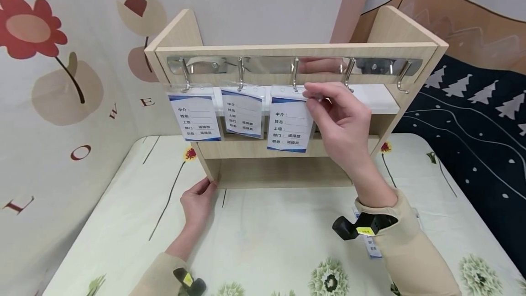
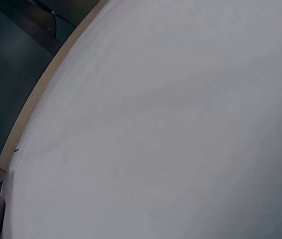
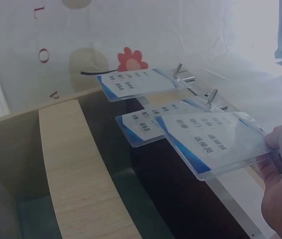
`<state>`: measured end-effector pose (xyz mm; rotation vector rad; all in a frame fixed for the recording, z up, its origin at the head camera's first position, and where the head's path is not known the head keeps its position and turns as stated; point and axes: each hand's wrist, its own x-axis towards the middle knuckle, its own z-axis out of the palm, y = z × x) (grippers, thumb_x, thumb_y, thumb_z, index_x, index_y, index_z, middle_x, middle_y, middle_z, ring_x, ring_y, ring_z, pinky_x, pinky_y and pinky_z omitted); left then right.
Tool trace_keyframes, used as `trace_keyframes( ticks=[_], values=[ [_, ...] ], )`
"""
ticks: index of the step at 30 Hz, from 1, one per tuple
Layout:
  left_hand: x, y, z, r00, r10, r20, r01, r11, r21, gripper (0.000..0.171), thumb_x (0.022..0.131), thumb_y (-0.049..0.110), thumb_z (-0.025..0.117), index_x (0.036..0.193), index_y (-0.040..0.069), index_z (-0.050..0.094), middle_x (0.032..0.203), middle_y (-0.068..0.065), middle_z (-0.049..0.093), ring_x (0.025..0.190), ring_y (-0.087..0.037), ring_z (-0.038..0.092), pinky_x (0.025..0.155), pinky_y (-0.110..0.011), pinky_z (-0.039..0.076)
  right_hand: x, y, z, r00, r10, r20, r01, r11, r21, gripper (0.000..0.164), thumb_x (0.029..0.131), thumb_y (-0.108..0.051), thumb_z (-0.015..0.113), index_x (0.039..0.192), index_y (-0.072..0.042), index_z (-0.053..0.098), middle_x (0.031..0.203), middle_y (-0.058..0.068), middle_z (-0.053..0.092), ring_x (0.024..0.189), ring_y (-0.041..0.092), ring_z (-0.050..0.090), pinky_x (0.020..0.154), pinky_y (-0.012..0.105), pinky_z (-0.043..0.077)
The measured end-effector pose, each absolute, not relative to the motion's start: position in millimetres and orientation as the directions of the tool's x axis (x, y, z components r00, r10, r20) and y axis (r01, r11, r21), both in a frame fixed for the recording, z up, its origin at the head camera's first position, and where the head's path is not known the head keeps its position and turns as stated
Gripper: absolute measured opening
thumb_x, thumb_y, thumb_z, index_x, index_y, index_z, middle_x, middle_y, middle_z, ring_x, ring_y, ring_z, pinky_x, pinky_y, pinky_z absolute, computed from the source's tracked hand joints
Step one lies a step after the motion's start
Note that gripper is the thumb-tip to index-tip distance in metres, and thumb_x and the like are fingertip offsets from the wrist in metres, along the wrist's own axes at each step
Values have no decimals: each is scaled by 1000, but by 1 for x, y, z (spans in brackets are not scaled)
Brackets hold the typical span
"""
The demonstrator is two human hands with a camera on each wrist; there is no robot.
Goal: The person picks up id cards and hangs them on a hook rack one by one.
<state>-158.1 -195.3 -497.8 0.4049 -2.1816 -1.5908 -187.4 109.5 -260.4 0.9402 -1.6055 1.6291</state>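
Note:
My right hand (image 1: 343,124) pinches the upper right corner of a clear badge holder (image 1: 289,124) with a white-and-blue card inside. The top of this badge is right at the middle hook (image 1: 295,74) of a metal hook strip. In the right wrist view the same badge (image 3: 210,139) tilts outward from the rack. Two similar badges, one at the far left (image 1: 195,118) and one beside it (image 1: 242,112), hang from the first two hooks. At the lower left corner of the wooden shelf rack (image 1: 283,150), my left hand (image 1: 199,202) grips the side panel's bottom edge.
Two bare hooks (image 1: 350,72) are on the right of the strip. Another badge (image 1: 371,245) lies on the flower-print tablecloth (image 1: 263,227), partly under my right forearm. A patterned curtain (image 1: 82,86) stands behind on the left, a dark printed cloth (image 1: 464,118) on the right.

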Motion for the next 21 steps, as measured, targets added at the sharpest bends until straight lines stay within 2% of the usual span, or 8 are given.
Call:
trace_keyframes(
  ticks=[5,12,21],
  values=[
    [-158,-196,-497,-881,-453,136,-17,318,948,26,95,9,73,120,1,75,112,-17,74,91,1,67,71,-8,52,-185,105,-257,-544,13,839,-839,-49,-543,24,89,22,61,111,16,68,104,12,71,97,20,66,86,25,55],
    [-157,-197,-496,-886,-447,122,-16,293,956,26,96,8,72,121,1,74,114,-17,74,86,11,64,73,-9,53,-186,106,-259,-536,11,844,-844,9,-536,24,90,20,63,111,13,71,104,21,71,97,20,68,85,25,57],
    [-156,-196,-495,-886,-447,121,-10,280,960,27,95,8,73,121,1,74,113,-16,74,86,11,65,73,-9,53,-183,109,-257,-572,-4,821,-820,41,-571,24,90,16,66,113,13,71,107,20,71,95,17,69,78,20,55]
  ],
)
